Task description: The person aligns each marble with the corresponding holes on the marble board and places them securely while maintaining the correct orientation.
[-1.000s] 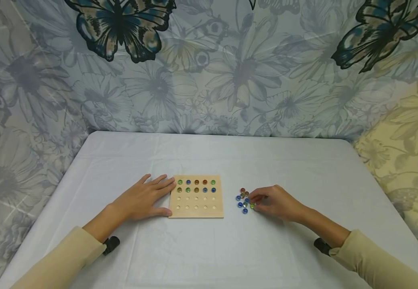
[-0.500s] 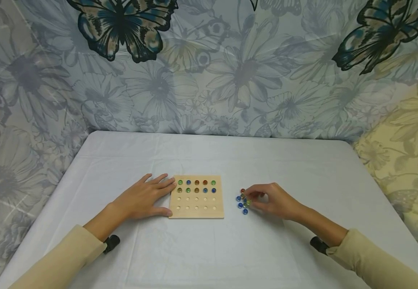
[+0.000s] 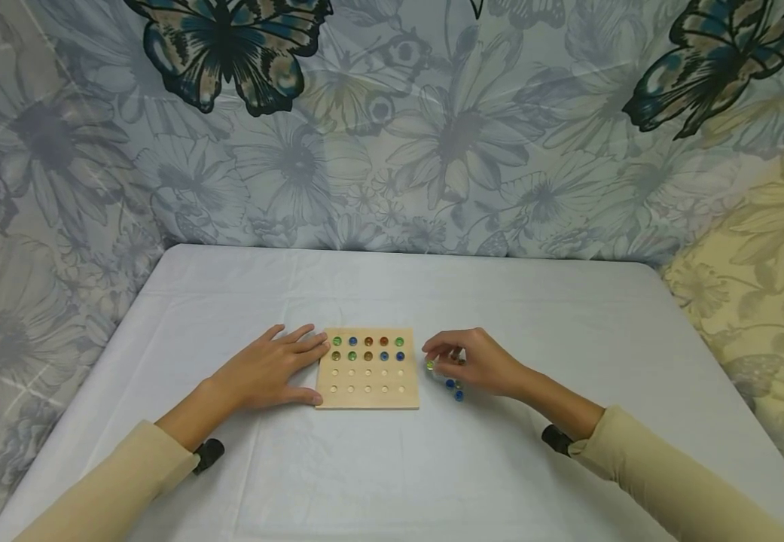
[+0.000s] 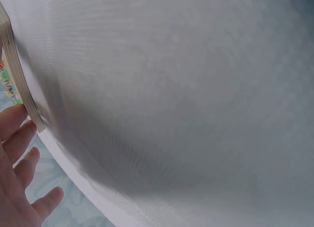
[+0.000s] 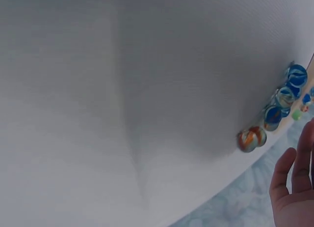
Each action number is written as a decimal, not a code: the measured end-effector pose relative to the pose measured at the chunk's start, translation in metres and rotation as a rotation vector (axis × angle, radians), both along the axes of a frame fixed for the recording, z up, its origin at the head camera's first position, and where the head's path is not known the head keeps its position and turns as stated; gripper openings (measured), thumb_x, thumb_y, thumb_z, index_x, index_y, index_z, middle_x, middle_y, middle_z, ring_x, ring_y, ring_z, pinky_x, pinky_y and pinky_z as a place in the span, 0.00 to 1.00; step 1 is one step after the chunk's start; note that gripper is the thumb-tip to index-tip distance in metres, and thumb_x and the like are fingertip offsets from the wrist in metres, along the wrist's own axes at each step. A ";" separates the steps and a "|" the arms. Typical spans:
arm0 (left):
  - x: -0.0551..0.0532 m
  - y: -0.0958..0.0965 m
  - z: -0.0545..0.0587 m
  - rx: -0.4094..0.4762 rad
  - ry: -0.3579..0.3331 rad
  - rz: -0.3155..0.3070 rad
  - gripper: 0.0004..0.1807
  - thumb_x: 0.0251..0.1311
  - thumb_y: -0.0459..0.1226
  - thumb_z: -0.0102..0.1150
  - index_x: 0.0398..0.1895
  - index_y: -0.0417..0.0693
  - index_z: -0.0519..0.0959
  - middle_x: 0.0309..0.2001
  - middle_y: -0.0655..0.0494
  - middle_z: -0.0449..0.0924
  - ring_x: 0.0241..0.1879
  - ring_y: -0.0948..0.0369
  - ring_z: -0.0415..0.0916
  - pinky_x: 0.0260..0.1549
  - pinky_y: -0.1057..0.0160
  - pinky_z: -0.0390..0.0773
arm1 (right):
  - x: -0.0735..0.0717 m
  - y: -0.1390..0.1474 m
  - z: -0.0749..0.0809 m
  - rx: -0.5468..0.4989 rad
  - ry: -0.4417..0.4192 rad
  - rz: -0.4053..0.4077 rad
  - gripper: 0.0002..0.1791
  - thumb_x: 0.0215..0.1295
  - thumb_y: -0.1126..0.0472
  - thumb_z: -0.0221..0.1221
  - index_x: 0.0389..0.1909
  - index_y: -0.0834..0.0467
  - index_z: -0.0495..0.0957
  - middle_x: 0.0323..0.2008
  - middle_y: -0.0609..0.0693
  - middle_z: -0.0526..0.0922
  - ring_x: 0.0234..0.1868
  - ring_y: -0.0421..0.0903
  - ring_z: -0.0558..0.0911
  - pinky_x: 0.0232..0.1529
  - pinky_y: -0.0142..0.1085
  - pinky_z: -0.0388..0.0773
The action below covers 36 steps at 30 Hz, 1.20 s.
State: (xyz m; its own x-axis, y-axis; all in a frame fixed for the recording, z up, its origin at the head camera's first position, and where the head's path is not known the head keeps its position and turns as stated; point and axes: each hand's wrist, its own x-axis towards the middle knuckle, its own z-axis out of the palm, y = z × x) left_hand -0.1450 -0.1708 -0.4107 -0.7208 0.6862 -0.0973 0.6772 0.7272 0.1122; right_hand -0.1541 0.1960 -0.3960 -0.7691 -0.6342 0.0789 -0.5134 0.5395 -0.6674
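A small wooden board (image 3: 367, 400) with rows of round hollows lies on the table. Its two far rows hold glass marbles in green, blue, amber and red; the two near rows show bare hollows. My left hand (image 3: 273, 373) rests along the board's left edge, fingers spread and thumb at the near corner. Between its thumb and fingertips, my right hand (image 3: 476, 363) pinches a yellow-green marble (image 3: 430, 365), just right of the board. Loose blue marbles (image 3: 449, 384) show under that hand, which hides part of the pile. An orange-streaked marble (image 5: 247, 140) lies there too, in the right wrist view.
A white cloth (image 3: 337, 482) covers the table. Behind it hangs a floral curtain (image 3: 392, 173) with large butterflies. Dark wrist cameras sit below both hands; the one on the right sleeve (image 3: 554, 439) stands just over the cloth.
My right hand has picked the yellow-green marble from the pile and carried it left toward the board. The left hand and the board have stayed in place.
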 end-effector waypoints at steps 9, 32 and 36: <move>-0.001 0.001 0.001 0.005 0.000 -0.005 0.49 0.58 0.70 0.53 0.75 0.49 0.65 0.75 0.53 0.61 0.75 0.50 0.53 0.68 0.37 0.55 | -0.005 -0.024 -0.005 0.023 -0.019 0.039 0.13 0.61 0.69 0.67 0.47 0.60 0.84 0.40 0.44 0.87 0.40 0.38 0.82 0.44 0.40 0.80; 0.000 -0.001 0.001 0.009 0.011 -0.012 0.50 0.58 0.70 0.52 0.75 0.48 0.64 0.75 0.52 0.61 0.75 0.50 0.54 0.67 0.36 0.58 | 0.000 -0.046 -0.008 0.118 0.034 0.042 0.13 0.60 0.69 0.68 0.46 0.59 0.84 0.39 0.44 0.87 0.37 0.36 0.81 0.40 0.34 0.81; 0.000 -0.001 0.000 0.007 0.013 -0.012 0.50 0.58 0.70 0.52 0.75 0.48 0.64 0.75 0.53 0.60 0.75 0.50 0.54 0.67 0.36 0.58 | -0.001 -0.042 -0.005 0.115 0.048 0.041 0.13 0.60 0.70 0.67 0.46 0.59 0.84 0.39 0.44 0.87 0.37 0.35 0.81 0.41 0.35 0.81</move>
State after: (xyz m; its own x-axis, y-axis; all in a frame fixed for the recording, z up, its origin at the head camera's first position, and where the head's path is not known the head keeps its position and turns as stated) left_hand -0.1453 -0.1714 -0.4106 -0.7138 0.6953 -0.0836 0.6872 0.7184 0.1083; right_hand -0.1547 0.1539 -0.4008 -0.7393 -0.6722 0.0398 -0.5665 0.5889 -0.5764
